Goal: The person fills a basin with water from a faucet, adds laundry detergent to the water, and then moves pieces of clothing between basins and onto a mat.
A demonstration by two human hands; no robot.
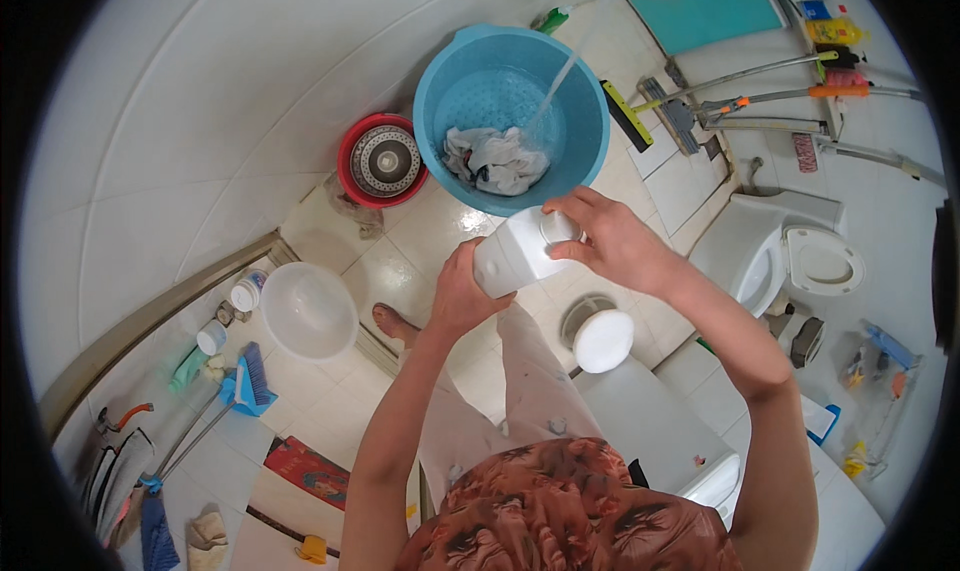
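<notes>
A white plastic bottle [510, 254] is held up in front of me, tilted, between both hands. My left hand [466, 292] wraps around its body near the base. The fingers and thumb of my right hand [607, 237] grip the white cap [561, 227] at the bottle's other end. Whether the cap is loose cannot be seen. Just beyond the bottle, on the tiled floor, stands a large blue plastic tub [429, 121]. White cloth [499, 162] with some dark patches lies in the tub's water. A stream of water [564, 72] falls into the tub from above.
A red basin [345, 162] holding a round perforated metal piece touches the tub's left side. A translucent white basin [311, 312] is at left. Squeegee [626, 117] and mop [667, 113] lean at right, near the toilet [750, 263]. A lidded bin [604, 340] stands near my leg.
</notes>
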